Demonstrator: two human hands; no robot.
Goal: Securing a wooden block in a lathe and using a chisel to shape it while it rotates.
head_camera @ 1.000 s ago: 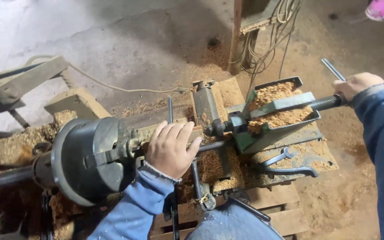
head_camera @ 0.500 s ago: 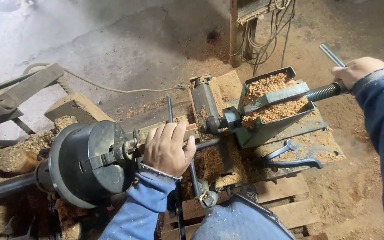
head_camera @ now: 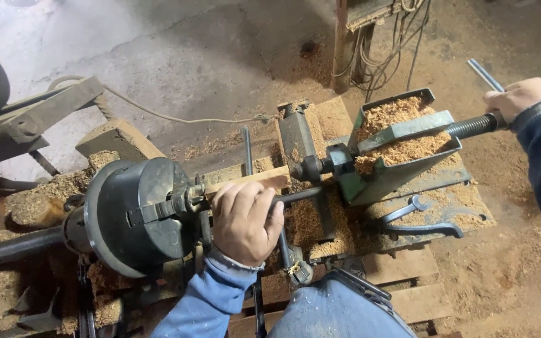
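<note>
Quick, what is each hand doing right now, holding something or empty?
Left hand: fingers curled around the wooden piece mounted in the lathe chuck.
Right hand: closed on the metal handle at the end of the threaded screw.

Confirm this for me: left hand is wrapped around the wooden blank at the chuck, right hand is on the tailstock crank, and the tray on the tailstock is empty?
Not quite. The head view shows the tray piled with wood shavings, not empty. The rest holds: the left hand grips the wooden blank beside the chuck, and the right hand holds the tailstock crank.
</note>
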